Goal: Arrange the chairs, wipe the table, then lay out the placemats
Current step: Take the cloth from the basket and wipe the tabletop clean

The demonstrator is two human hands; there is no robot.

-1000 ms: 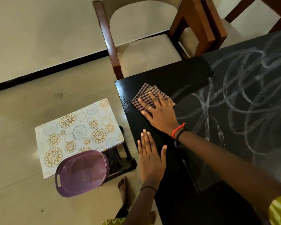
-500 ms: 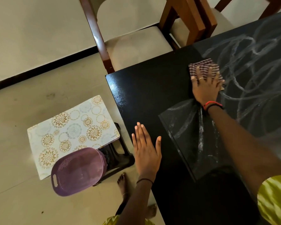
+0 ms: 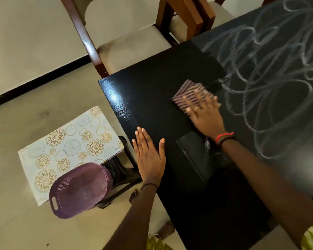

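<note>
Motion blur smears the right hand [image 3: 205, 116] and the checked cloth [image 3: 191, 93] under its fingers, so the cloth's folds cannot be made out. The tabletop [image 3: 152, 98] runs off the right and bottom edges. The wooden chairs [image 3: 134, 49] are cut off by the top edge. A purple basket [image 3: 79, 190] covers one corner of the floral placemat [image 3: 67, 147], and together they hide most of the black stool [image 3: 123, 170]. The print at the placemat's corner is too small to read.
</note>
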